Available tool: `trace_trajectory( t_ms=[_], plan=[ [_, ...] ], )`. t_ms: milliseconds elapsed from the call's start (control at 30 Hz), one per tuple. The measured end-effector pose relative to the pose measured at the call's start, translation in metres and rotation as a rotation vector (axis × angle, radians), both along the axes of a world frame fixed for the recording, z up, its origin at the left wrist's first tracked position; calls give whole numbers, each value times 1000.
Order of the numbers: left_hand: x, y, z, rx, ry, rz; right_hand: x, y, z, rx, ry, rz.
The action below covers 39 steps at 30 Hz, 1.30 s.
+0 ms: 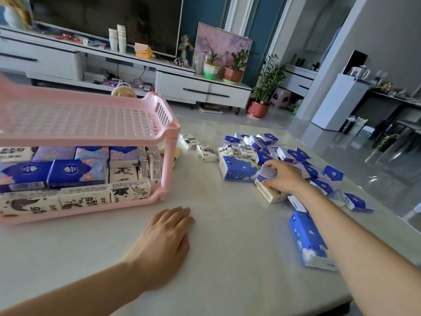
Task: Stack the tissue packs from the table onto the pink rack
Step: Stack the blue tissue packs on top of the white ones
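The pink two-tier rack (169, 156) stands at the left of the table. Its lower shelf is packed with blue and white tissue packs (75, 176), while its top shelf (79, 119) holds nothing. A pile of loose tissue packs (262, 151) lies on the table to the right. My right hand (283, 176) is closed over a small stack of packs (268, 192) at the near edge of that pile. Palm down on the table in front of the rack rests my left hand (168, 242), holding nothing.
A larger blue pack (307, 240) lies near the table's right edge, and another (237, 169) sits left of my right hand. Two white packs (198, 147) lie beside the rack's post. Beyond the table are a TV cabinet, potted plants and the floor.
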<state>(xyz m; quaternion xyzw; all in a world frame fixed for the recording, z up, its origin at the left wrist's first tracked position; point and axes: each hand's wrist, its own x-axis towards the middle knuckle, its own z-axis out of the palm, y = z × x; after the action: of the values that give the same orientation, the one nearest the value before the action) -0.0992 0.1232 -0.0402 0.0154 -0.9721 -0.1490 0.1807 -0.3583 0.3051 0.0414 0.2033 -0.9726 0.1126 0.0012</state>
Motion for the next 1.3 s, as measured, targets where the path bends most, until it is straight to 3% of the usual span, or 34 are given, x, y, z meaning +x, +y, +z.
trace_trajectory(
  t_ms=[100, 267, 333, 400, 433, 500, 633, 833, 900, 1000, 1100, 1200, 1300],
  plan=[
    [3, 1, 5, 12, -39, -26, 22, 1, 11, -104, 109, 82],
    [27, 4, 7, 146, -75, -27, 104, -15, 31, -393, -85, 374],
    [45, 7, 22, 482, -18, 66, 146, -29, 39, -418, -148, 509],
    [58, 10, 50, 1041, -91, 166, 183, -47, 44, -414, -226, 626],
    [62, 8, 60, 1231, -118, 157, 199, -57, 46, -403, -257, 680],
    [71, -5, 74, 1428, -104, 123, 223, -77, 45, -373, -259, 787],
    [96, -37, 84, 1661, -13, 183, 245, -109, 39, -339, -67, 885],
    [108, -56, 93, 1702, -13, 327, 248, -126, 21, -197, 148, 1038],
    [111, -58, 95, 1617, 8, 377, 243, -130, 16, -192, 196, 995],
    [122, -66, 97, 1442, 339, 589, 234, -145, 17, -211, 260, 876],
    [139, -79, 94, 1290, 662, 776, 227, -167, 17, -101, 354, 784],
    [154, -96, 87, 1121, 795, 932, 221, -188, 13, 77, 383, 696],
    [162, -116, 80, 1047, 848, 1061, 214, -197, 12, 99, 383, 631]
  ],
)
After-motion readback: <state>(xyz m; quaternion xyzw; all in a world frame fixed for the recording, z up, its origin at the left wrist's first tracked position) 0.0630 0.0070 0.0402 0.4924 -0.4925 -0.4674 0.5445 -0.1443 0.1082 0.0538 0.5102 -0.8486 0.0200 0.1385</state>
